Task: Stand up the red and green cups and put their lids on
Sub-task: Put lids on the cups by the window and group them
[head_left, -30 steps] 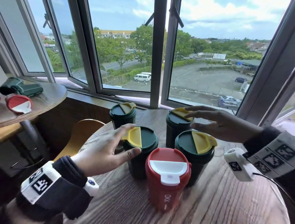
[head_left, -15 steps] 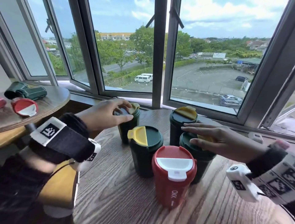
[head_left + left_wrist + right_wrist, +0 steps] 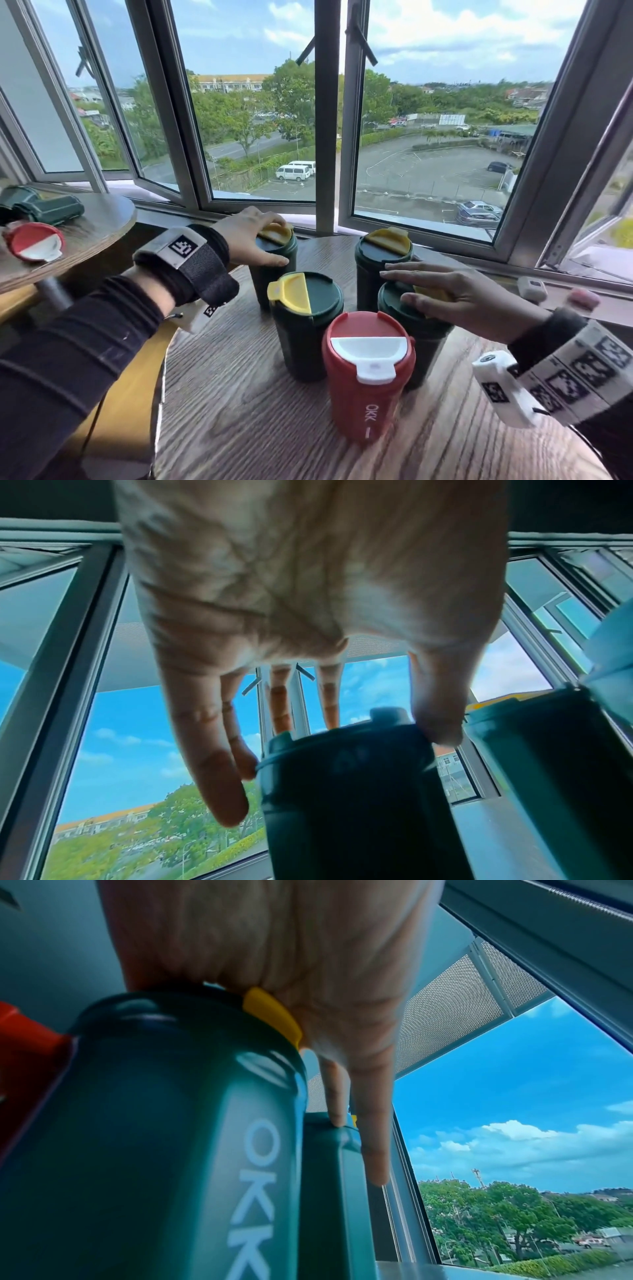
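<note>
From above, five lidded cups stand on the round wooden surface (image 3: 239, 411): the red cup (image 3: 368, 394) nearest its front edge, four green ones behind. The left hand (image 3: 251, 240) curls its fingers round the far-left green cup's lid (image 3: 274, 245).

At the left wrist, thumb and fingers grip that lid's rim (image 3: 342, 739).

At the right wrist, the right hand (image 3: 291, 961) presses flat, fingers straight, on the near-right green cup's lid (image 3: 192, 1007).

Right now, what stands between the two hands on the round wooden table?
In the head view, a dark green cup with a yellow-flapped lid stands between the left hand and right hand.
</note>
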